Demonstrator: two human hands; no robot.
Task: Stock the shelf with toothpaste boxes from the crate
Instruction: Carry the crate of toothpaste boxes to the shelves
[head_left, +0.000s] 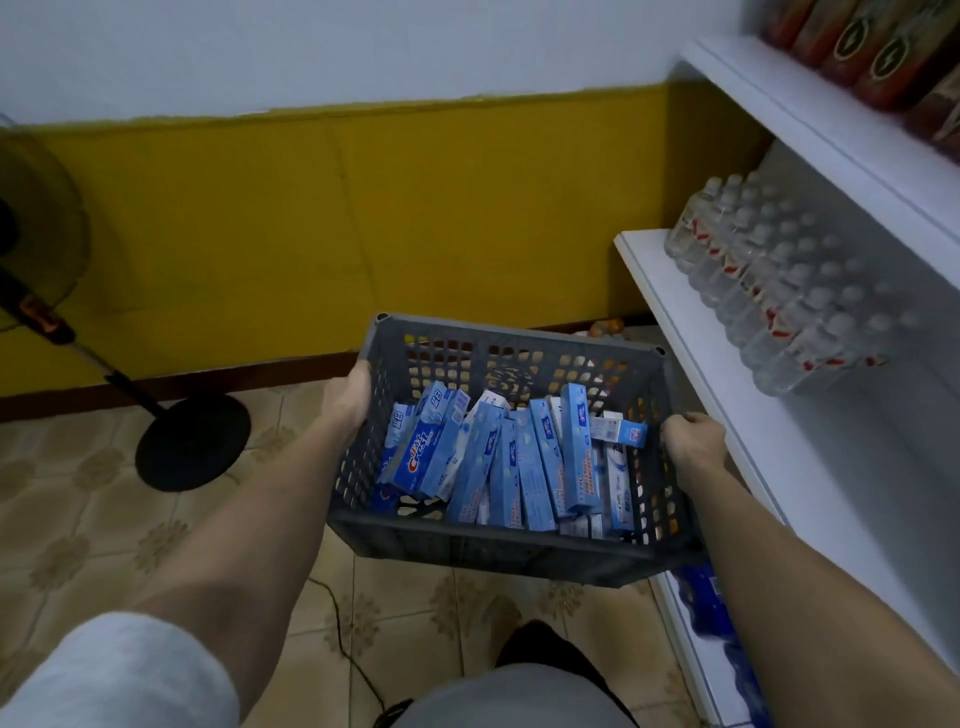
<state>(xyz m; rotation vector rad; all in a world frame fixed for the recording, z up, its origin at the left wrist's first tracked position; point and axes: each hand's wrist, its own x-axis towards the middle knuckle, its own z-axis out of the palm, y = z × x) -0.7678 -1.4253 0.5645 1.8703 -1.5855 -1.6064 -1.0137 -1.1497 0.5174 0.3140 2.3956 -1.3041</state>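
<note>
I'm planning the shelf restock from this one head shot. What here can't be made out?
- Toothpaste boxes: count unknown; upper boxes hide those beneath in the crate.
- Left hand and right hand fingers: curled out of sight round the crate's side rims.
- Red packages on the top shelf: cut off by the frame edge, print blurred.
- Blue packs on the bottom shelf: mostly hidden by the right arm.
- Standing fan: cut off at the left edge.

A wall (363, 47) painted pale above and mustard yellow below is running across the far side, a dark skirting board (208, 382) edging its foot. Patterned beige floor tiles (78, 519) are spreading out below. A standing fan (31, 249) is leaning at the left, its round black base (193, 441) sitting on the tiles.
</note>
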